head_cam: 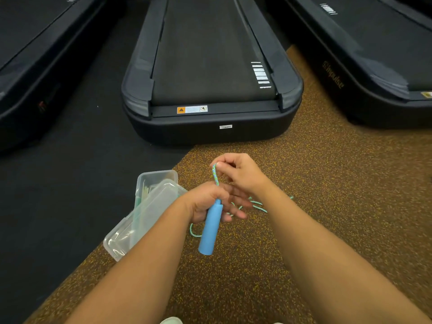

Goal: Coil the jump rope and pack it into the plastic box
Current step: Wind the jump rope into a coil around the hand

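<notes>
A treadmill [210, 66] bearing an orange warning sticker [192, 109], text unreadable, is standing beyond the speckled floor [339, 206]. The left hand [208, 204] is gripping the rope's blue handle [210, 230]; the right hand [238, 171] is pinching the rope [215, 175], its slack lying beside the open box [140, 218].

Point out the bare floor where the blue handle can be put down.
Bare speckled floor lies right of the right hand, toward the right treadmill, and between the forearms near the camera. Crowded: loose rope under the hands, plastic box beside the left hand.
</notes>
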